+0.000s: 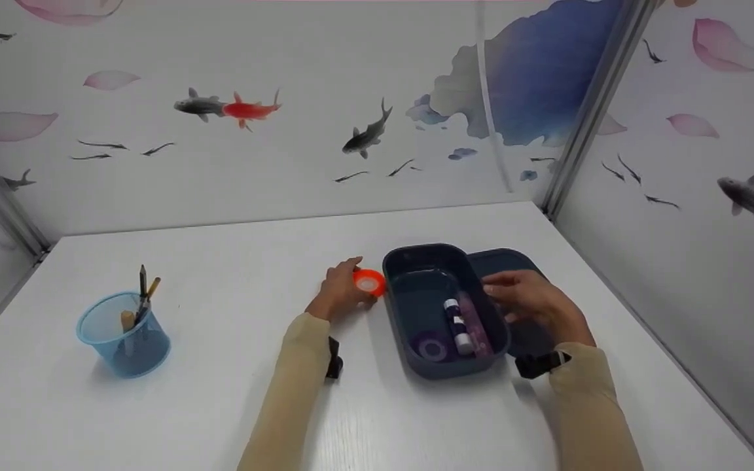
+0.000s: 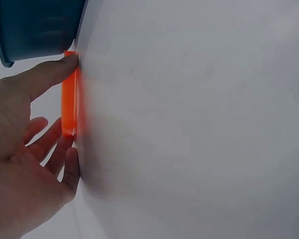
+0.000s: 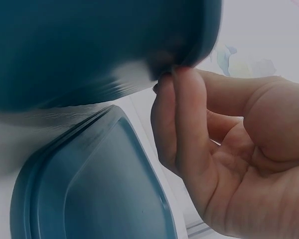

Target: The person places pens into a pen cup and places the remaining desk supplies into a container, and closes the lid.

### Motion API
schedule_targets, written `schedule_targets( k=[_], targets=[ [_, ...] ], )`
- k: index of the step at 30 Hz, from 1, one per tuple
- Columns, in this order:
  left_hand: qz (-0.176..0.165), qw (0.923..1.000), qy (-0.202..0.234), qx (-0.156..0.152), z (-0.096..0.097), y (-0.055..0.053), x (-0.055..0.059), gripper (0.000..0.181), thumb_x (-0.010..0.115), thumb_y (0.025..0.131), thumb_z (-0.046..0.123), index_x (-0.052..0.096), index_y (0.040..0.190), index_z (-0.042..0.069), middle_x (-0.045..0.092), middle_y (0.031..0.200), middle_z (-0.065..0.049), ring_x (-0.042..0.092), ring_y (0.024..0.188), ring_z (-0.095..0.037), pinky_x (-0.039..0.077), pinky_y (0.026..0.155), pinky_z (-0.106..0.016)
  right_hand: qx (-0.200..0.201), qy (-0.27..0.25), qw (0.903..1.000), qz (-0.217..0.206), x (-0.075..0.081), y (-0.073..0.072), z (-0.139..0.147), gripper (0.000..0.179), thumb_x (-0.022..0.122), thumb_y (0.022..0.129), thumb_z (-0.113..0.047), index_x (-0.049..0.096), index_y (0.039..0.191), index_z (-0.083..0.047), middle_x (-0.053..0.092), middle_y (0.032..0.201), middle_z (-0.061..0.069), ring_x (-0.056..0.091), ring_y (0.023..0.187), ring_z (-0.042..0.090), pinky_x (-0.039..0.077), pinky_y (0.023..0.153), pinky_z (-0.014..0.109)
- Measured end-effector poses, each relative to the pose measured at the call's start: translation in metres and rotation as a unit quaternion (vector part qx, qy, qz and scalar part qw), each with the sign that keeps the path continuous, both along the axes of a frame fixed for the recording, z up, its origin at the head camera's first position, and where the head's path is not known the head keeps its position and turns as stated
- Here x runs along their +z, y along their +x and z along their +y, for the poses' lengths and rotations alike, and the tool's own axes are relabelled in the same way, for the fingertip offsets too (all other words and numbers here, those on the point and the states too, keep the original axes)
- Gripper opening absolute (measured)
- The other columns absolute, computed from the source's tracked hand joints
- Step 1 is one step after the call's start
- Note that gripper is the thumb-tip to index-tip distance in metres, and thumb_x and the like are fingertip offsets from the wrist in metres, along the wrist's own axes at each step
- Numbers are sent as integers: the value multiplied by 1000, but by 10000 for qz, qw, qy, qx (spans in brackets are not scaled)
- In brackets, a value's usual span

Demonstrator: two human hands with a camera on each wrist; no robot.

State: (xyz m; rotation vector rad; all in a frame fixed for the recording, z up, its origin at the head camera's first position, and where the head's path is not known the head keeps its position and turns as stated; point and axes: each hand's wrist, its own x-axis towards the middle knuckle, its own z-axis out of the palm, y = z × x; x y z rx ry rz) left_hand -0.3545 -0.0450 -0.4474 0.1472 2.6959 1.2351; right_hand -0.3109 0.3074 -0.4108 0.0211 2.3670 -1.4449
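My left hand (image 1: 343,288) holds a bright orange tape roll (image 1: 369,282) flat on the table, thumb on one side and fingers on the other. In the left wrist view the roll (image 2: 69,107) shows edge-on beside the box. The dark blue open box (image 1: 416,288) stands just right of it. Inside lie a purple tape roll (image 1: 432,347), a white-capped glue stick (image 1: 458,327) and a pinkish see-through item (image 1: 475,324). Against the box's right wall rest the bent fingertips of my right hand (image 1: 540,301). The right wrist view shows these fingertips (image 3: 189,79) touching the wall.
A dark blue lid (image 1: 508,261) lies right of the box, partly behind it and under my right hand. At the left stands a light blue mesh pen cup (image 1: 125,333) with pencils and other items. Printed panels (image 1: 298,176) enclose the white table's back and sides.
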Motion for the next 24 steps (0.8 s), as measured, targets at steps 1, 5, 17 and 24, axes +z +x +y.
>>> schedule_targets(
  k=[1,5,17,24],
  targets=[
    [2,10000,44,-8,-1,1,1,87,82,81,18,36,155,13,50,149,-14,42,135,-32,38,119,-48,13,0,10000,-3,0,0,0,56,63,99,-34,50,146,-7,57,142,19,64,111,24,59,81,34],
    [52,9996,238,-148,-7,4,6,86,82,80,20,37,154,11,51,147,-16,45,133,-32,41,117,-47,42,47,10000,41,3,-1,0,56,63,99,-34,50,146,-6,58,140,18,64,110,24,59,80,34],
    [59,9991,210,-360,-18,13,17,82,77,83,30,40,152,7,50,148,-17,50,131,-32,43,116,-46,27,-104,9999,28,-2,0,0,55,63,99,-30,49,146,-4,65,129,14,67,101,18,59,75,33],
    [412,9966,390,-598,-18,23,33,77,76,84,31,45,150,7,51,147,-15,52,126,-31,48,111,-44,180,-94,9998,72,0,0,0,56,61,100,-30,47,147,-2,66,127,14,67,99,17,59,75,33]
  ],
)
